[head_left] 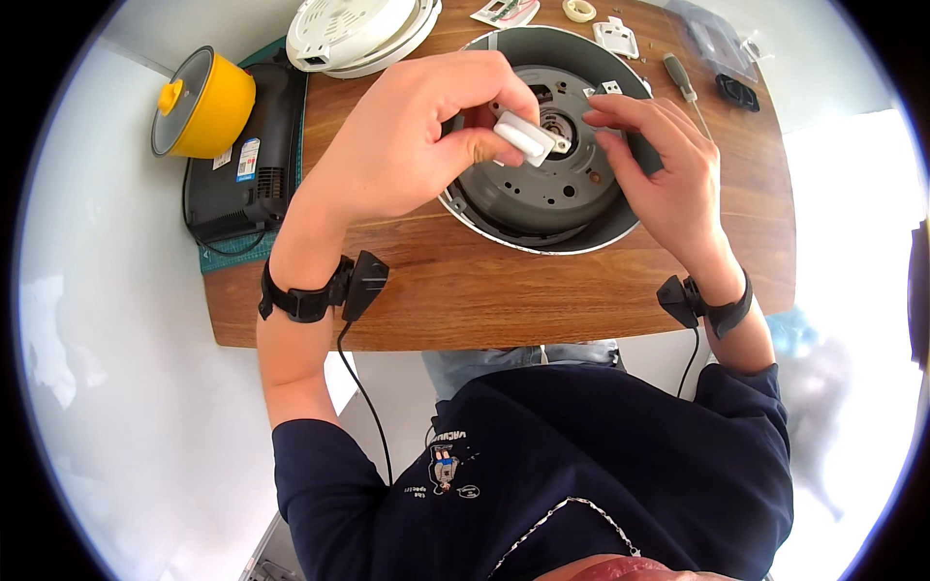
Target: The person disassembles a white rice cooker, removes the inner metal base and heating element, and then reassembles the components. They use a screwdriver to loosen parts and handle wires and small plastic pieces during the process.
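Pinching white plastic part point(523, 138) btwn thumb and curled fingers of L hand point(417, 131), held above ctr of grey metal disc point(533, 198), w/in round grey housing point(610, 221) on wooden table point(484, 305). Holding R hand point(668, 160) over R side of housing, loosely bent, thumb and fingers apart, nothing seen in grip; small white piece w/ dark holes point(607, 88) just beyond index fingertip.

Contact btwn white plastic part and metal below: can't tell, mostly blocked by fingers.

Main risk prob. at L pinch: gripped by fingertips only, so could slip w/ a slight twist, then drop into ctr opening point(554, 124), awkward to fish out. Could also chip or bend if forced against metal at an angle, esp. w/ own L fingers covering the view. Housing unheld by either hand, so might turn or slide under a sideways push. Could knock small white piece away by closing R fingers too fast. Screwdriver point(675, 73) right beside R knuckles, so easy to bump w/ back of hand. Might also snag black cable point(365, 387) of L wrist unit point(366, 286) on table edge if reaching too far.
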Action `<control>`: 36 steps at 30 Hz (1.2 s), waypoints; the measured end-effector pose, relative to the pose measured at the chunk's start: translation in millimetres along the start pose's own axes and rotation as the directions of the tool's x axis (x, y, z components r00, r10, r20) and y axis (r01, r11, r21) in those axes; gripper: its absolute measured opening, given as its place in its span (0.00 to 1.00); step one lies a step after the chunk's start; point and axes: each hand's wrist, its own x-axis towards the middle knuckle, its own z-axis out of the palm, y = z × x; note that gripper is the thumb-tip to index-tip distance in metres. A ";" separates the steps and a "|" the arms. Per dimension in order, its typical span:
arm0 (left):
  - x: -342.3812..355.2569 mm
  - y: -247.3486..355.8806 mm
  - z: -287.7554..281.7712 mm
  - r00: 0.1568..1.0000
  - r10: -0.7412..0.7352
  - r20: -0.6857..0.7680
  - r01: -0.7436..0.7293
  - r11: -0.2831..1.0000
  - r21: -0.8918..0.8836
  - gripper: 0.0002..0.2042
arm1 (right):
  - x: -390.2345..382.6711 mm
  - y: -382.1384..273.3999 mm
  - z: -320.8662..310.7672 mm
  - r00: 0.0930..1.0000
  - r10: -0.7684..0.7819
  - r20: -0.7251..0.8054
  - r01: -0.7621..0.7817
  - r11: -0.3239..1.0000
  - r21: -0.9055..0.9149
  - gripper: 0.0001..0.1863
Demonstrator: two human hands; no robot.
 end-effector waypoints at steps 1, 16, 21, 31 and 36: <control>-1.5 0.1 0.9 1.000 0.022 -0.004 -0.022 0.999 0.024 0.14 | 0.6 0.7 0.2 1.000 -0.024 -0.004 0.024 1.000 0.000 0.17; -27.5 -5.2 21.0 0.967 0.158 -0.201 -0.140 0.985 0.101 0.13 | 5.8 0.1 -0.6 0.988 -0.071 0.134 0.072 0.997 -0.004 0.16; -28.2 -3.6 20.1 0.966 0.161 -0.200 -0.147 0.986 0.084 0.13 | 8.0 0.4 -0.9 0.978 -0.095 0.185 0.097 0.995 -0.004 0.14; -16.0 -6.7 17.0 0.960 0.174 -0.221 -0.181 0.983 -0.013 0.12 | 14.4 0.7 0.9 0.960 -0.161 0.228 0.167 0.986 -0.006 0.15; -9.0 -1.5 13.8 0.981 0.120 -0.154 -0.123 0.992 -0.011 0.08 | 12.0 1.5 3.5 0.962 -0.144 0.230 0.148 0.989 -0.003 0.15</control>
